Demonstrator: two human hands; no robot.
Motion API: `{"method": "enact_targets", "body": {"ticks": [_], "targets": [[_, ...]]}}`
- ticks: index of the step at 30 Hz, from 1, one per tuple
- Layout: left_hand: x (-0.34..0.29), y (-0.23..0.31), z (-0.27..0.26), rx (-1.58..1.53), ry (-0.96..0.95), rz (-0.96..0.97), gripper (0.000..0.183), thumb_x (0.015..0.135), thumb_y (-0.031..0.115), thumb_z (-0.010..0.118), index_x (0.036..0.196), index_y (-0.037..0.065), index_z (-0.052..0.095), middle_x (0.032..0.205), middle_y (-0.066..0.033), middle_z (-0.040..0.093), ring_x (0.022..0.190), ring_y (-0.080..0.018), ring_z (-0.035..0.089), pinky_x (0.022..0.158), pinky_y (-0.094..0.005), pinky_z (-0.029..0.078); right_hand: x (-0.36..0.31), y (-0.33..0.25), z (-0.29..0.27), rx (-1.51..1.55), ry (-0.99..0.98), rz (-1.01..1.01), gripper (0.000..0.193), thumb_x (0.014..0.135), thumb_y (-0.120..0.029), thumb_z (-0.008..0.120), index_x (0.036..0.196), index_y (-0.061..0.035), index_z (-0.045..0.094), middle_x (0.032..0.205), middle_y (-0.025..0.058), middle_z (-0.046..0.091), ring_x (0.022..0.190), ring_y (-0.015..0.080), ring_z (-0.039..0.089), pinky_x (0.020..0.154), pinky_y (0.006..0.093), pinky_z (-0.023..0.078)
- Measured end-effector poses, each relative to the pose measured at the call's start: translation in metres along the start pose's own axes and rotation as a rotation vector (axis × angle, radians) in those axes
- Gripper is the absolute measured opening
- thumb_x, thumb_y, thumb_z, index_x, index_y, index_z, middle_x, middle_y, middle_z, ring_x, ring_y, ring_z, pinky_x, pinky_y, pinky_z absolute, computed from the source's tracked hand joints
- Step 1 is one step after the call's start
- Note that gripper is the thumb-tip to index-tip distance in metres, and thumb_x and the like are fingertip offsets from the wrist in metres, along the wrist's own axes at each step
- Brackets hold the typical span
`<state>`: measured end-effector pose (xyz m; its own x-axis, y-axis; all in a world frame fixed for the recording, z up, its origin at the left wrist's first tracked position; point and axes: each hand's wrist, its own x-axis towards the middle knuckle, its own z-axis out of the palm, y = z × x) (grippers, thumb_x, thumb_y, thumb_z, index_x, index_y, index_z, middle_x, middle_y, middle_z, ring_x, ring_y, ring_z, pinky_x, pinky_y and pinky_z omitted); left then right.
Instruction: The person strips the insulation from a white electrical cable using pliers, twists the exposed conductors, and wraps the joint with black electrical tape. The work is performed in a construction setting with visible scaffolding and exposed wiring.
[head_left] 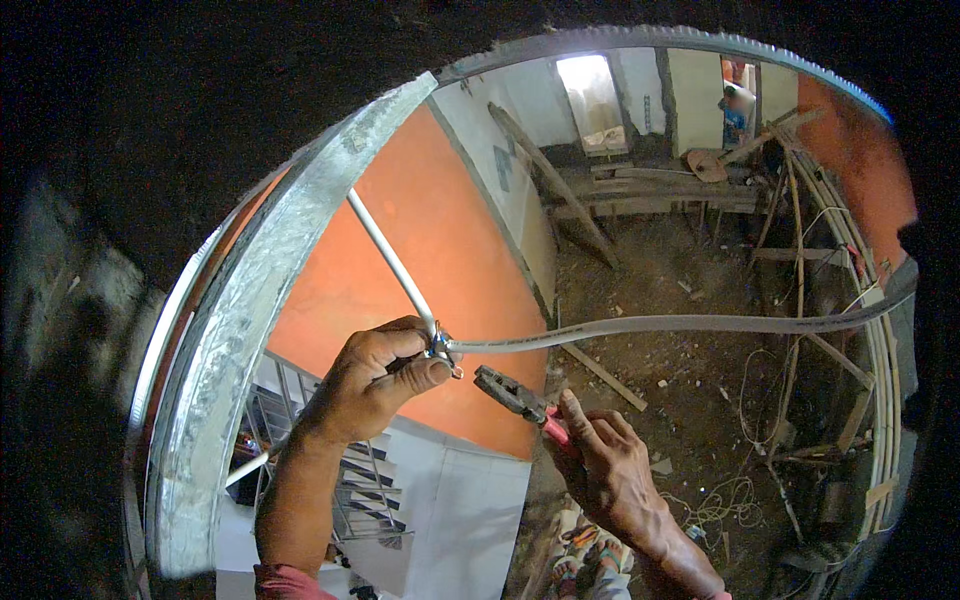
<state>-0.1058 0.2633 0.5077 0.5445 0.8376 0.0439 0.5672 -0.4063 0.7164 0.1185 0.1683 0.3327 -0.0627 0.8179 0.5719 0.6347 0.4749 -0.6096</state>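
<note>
A: Where is the wire joint?

B: Twisted wires lie pinched between the thumb and fingers of the left hand, where a white cable, slanting from the inner edge of the grey beam, meets a grey cable. The right hand wraps red-handled pliers, apart from the wires.

A: Handling?

B: Probably light; cables springy, bare ends easily bent. Best grip: the sheaths beside the joint.

A: Containers?

B: None identifiable with certainty.
</note>
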Motion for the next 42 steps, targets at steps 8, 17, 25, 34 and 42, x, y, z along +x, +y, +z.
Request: {"method": "enact_targets", "body": {"ticks": [8, 17, 25, 34, 42], "targets": [[0.003, -0.006, 0.002, 0.012, 0.028, 0.09, 0.028, 0.092, 0.024, 0.071, 0.094, -0.003, 0.067, 0.091, -0.0074, 0.064, 0.082, -0.0154, 0.061, 0.073, -0.0305, 0.049, 0.008, 0.001, -0.007, 0.283, -0.143, 0.117, 0.054, 0.088, -0.019, 0.074, 0.135, -0.0006, 0.054, 0.09, 0.0154, 0.069, 0.08, 0.0336, 0.067, 0.069, 0.0434, 0.054], [0.003, -0.008, -0.003, 0.144, 0.002, 0.13, 0.033, 0.091, 0.029, 0.071, 0.094, -0.004, 0.066, 0.095, -0.0103, 0.065, 0.086, -0.017, 0.062, 0.077, -0.0313, 0.05, 0.012, -0.018, -0.018, 0.611, -0.366, 0.396, 0.044, 0.095, -0.028, 0.068, 0.129, -0.0017, 0.061, 0.082, 0.0205, 0.071, 0.071, 0.0331, 0.072, 0.064, 0.0394, 0.056], [0.004, -0.008, -0.002, 0.155, 0.01, 0.152, 0.033, 0.093, 0.029, 0.069, 0.094, -0.004, 0.067, 0.091, -0.0108, 0.065, 0.084, -0.0202, 0.062, 0.075, -0.0321, 0.049, 0.026, -0.017, -0.027, 0.635, -0.464, 0.412, 0.042, 0.098, -0.03, 0.065, 0.127, 0.0003, 0.062, 0.076, 0.0133, 0.066, 0.068, 0.0166, 0.059, 0.063, 0.0321, 0.051], [0.005, -0.009, -0.003, 0.133, 0.0, 0.163, 0.03, 0.094, 0.027, 0.068, 0.096, -0.003, 0.067, 0.089, -0.0095, 0.064, 0.082, -0.019, 0.061, 0.074, -0.0314, 0.048, 0.035, -0.019, -0.038, 0.542, -0.492, 0.418, 0.039, 0.097, -0.031, 0.065, 0.124, -0.0019, 0.064, 0.085, 0.0223, 0.07, 0.072, 0.0311, 0.072, 0.066, 0.0379, 0.055], [0.004, -0.01, -0.006, 0.174, -0.007, 0.172, 0.03, 0.093, 0.027, 0.069, 0.095, -0.003, 0.066, 0.089, -0.0092, 0.063, 0.082, -0.019, 0.061, 0.074, -0.0318, 0.049, 0.037, -0.018, -0.036, 0.532, -0.432, 0.296, 0.038, 0.098, -0.028, 0.064, 0.122, 0.0003, 0.064, 0.085, 0.0222, 0.069, 0.072, 0.0333, 0.07, 0.069, 0.0396, 0.054]]}}
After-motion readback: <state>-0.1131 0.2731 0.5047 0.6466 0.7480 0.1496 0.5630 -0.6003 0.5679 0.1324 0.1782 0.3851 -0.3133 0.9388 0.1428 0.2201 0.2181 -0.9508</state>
